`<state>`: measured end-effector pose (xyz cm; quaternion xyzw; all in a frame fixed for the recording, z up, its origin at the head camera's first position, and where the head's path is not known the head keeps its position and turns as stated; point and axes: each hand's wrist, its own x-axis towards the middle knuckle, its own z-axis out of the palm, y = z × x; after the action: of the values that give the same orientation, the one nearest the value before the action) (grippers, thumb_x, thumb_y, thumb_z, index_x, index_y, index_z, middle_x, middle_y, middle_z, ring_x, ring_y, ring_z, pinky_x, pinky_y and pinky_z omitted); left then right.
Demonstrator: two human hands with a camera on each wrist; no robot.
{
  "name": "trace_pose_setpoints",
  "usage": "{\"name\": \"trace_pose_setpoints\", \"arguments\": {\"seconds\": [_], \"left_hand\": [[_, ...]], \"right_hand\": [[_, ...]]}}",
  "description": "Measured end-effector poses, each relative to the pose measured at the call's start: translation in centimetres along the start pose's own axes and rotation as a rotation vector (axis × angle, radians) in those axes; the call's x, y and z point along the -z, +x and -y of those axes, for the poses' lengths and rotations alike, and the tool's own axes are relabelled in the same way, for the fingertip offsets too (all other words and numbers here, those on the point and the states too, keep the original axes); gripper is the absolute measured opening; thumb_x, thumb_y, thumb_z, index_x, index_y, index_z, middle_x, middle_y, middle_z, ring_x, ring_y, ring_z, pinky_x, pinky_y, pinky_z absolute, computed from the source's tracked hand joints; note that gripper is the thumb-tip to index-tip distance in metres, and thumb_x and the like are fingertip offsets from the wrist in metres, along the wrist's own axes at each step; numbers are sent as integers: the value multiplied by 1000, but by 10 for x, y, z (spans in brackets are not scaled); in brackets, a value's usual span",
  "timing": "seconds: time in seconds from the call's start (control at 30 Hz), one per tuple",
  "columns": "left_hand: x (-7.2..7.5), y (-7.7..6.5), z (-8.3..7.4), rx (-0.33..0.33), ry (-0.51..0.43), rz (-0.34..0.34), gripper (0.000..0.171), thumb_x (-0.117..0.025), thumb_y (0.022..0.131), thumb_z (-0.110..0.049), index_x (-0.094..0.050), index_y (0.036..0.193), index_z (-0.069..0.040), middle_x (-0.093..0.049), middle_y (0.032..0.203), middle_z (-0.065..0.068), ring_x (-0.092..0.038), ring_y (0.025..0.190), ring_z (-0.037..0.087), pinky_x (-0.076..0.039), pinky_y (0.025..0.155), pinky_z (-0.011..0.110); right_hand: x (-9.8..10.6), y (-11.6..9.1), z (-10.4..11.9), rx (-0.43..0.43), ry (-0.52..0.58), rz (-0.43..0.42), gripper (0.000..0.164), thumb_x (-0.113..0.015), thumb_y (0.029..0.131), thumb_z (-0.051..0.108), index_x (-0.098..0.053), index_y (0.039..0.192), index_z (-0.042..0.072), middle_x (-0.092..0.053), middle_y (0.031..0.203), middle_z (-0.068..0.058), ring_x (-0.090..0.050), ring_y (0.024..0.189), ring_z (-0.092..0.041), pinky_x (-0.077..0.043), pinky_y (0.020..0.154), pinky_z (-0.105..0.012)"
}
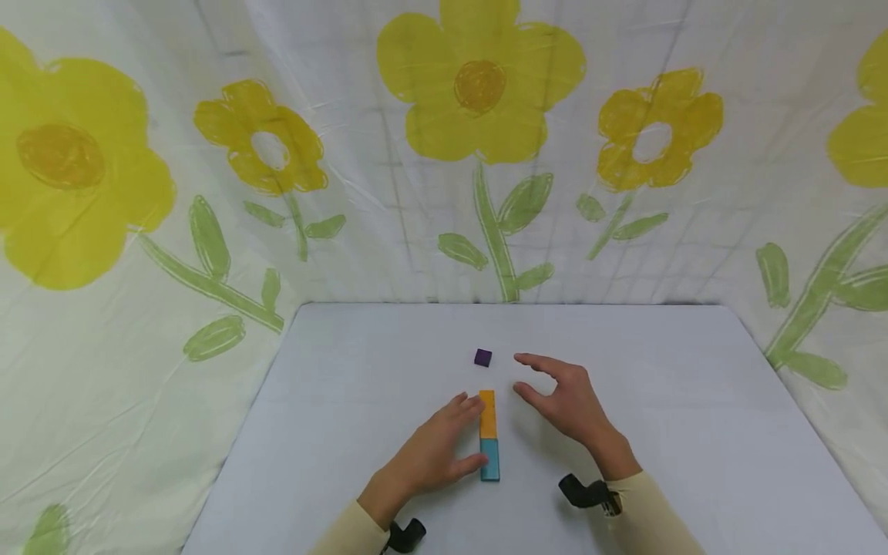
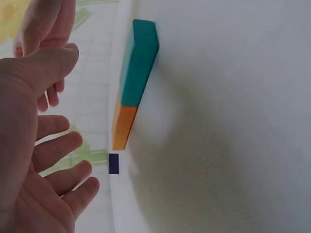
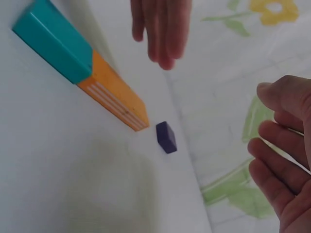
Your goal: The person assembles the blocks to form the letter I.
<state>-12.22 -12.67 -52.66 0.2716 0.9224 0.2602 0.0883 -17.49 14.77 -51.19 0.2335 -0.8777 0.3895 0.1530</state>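
Observation:
A teal block (image 1: pixel 489 461) and an orange block (image 1: pixel 488 416) lie end to end in one line on the white table. White stripes run along one side of the orange block (image 3: pixel 114 99). Beyond its far end sits a small dark purple block (image 1: pixel 482 358). My left hand (image 1: pixel 433 451) is just left of the line, thumb and fingers spread, its fingertips overlapping the two blocks in the head view; a gap shows in the left wrist view. To the right, my right hand (image 1: pixel 565 397) hovers with relaxed, parted fingers and holds nothing.
The white tabletop (image 1: pixel 361 354) spreads around the blocks, its far edge meeting a hanging white cloth (image 1: pixel 388 254) printed with yellow flowers. Each wrist carries a small black camera on a strap, one at the left sleeve (image 1: pixel 350 532) and one at the right sleeve (image 1: pixel 652 512).

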Motion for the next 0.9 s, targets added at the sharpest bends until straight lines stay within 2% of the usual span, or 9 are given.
{"name": "trace_pose_setpoints", "arguments": {"seconds": [0.13,0.43,0.9], "left_hand": [[-8,0,0,7,53,31,81,-79,101,-49,-47,167,-15,-44,175,-1,-35,166,32,-44,127,56],[-18,0,-5,13,201,56,75,-71,104,-55,-51,165,-16,-45,174,0,-43,161,35,-45,127,50],[-23,4,-7,47,241,58,71,-67,106,-54,-51,165,-18,-45,174,2,-45,159,33,-45,128,49]], "right_hand": [[-4,12,-10,-16,32,23,47,-89,94,20,-76,139,9,-79,136,-8,-78,116,-37,-63,102,-56],[-26,32,-30,-33,100,75,45,-87,96,20,-76,138,7,-79,134,-8,-78,118,-37,-62,105,-57],[-54,49,-48,-148,165,156,44,-84,98,22,-75,139,9,-78,136,-8,-76,124,-33,-60,108,-57]]}}
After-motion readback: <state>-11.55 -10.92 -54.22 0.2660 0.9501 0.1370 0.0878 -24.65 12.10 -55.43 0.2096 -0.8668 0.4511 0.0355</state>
